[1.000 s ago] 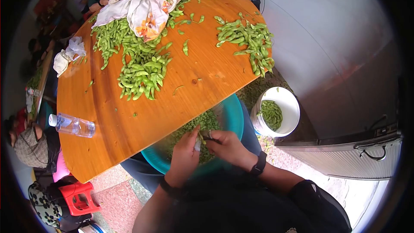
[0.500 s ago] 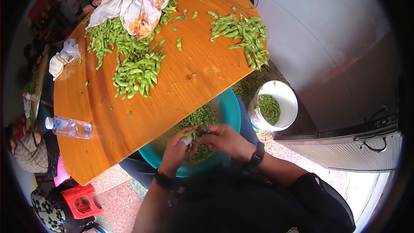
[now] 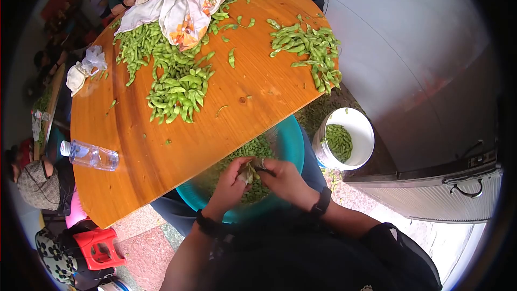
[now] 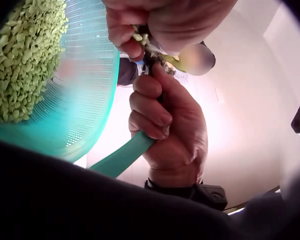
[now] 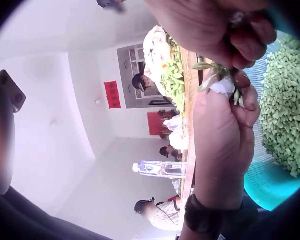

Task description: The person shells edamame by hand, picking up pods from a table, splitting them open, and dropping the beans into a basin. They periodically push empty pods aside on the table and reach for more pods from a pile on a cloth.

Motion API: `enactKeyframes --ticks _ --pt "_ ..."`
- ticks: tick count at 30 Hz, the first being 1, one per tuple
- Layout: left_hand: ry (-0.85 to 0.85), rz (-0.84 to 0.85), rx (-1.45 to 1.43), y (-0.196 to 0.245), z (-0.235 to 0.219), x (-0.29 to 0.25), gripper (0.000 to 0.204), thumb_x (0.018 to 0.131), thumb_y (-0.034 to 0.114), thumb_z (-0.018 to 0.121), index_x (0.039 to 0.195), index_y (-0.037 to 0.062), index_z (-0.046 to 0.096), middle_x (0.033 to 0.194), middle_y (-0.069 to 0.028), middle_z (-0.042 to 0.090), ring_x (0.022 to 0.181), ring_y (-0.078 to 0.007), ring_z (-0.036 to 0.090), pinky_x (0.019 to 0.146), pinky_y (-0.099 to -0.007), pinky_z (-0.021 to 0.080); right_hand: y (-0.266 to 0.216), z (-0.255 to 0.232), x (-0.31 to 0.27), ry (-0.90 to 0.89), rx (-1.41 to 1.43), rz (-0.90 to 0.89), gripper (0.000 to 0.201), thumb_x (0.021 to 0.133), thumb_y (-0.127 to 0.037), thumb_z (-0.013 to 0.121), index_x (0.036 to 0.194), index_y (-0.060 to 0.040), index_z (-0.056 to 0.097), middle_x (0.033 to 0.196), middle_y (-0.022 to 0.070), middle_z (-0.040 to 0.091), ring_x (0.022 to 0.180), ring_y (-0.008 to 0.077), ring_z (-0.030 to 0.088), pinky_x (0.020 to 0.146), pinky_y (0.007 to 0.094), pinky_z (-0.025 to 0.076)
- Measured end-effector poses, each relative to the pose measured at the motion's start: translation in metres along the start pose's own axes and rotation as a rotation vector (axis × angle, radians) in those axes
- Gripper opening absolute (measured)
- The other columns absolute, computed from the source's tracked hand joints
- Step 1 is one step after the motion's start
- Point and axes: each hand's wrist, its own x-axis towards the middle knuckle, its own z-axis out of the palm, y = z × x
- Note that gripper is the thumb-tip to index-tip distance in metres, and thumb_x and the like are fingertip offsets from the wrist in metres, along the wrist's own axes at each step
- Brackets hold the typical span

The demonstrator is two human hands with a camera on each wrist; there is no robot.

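Both hands meet over a teal mesh basin, where shelled green beans are heaped. My left hand pinches a soybean pod, whose pale, leaf-like husk sticks out past the fingers in the right wrist view. A white wrap shows at the left thumb. My right hand touches the pod with its fingertips. In the left wrist view its curled fingers grip a tool with a flat teal handle; dark material shows at the fingertips, and the working end is mostly hidden.
Pods in piles cover parts of the wooden table, under a flowered cloth. A water bottle lies near its left edge. A white bucket with pods stands right. Other people sit across the table. A red stool is lower left.
The left thumb pointed up a second ago; it now bends in over the pod. The hands looked slightly farther apart half a second ago and are close together again. The view tilted and returned.
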Motion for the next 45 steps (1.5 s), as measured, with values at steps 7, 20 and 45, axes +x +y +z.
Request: enactKeyframes --ticks 7,20,45 --pt "-0.200 -0.112 0.095 -0.011 -0.018 -0.005 0.031 0.091 0.003 0.045 0.119 -0.0005 0.056 0.111 -0.0068 0.058 0.092 -0.0109 0.054 0.085 -0.0268 0.045 -0.004 -0.003 -0.005 0.016 -0.164 -0.054 0.009 0.085 -0.004 0.057 0.092 -0.0027 0.063 0.073 0.0175 0.061 0.061 0.0294 0.060 0.056 0.0371 0.046" --pt "0.121 -0.106 -0.199 0.009 -0.007 -0.007 0.026 0.094 0.013 0.058 0.117 0.0002 0.064 0.104 -0.0021 0.068 0.083 -0.0090 0.059 0.077 -0.0244 0.048 -0.013 -0.015 -0.018 -0.033 -0.511 -0.308 0.003 0.082 -0.006 0.059 0.081 -0.0027 0.058 0.073 0.0184 0.060 0.068 0.0399 0.060 0.058 0.0462 0.048" --pt "0.142 0.263 0.294 0.027 0.007 -0.019 0.035 0.086 -0.007 0.061 0.118 0.0056 0.067 0.094 -0.0040 0.065 0.081 -0.0116 0.064 0.071 -0.0240 0.054 -0.029 -0.018 -0.007 -0.155 0.163 0.239 0.020 0.094 -0.014 0.057 0.079 -0.0025 0.059 0.065 0.0004 0.057 0.053 0.0060 0.050 0.050 0.0246 0.042"
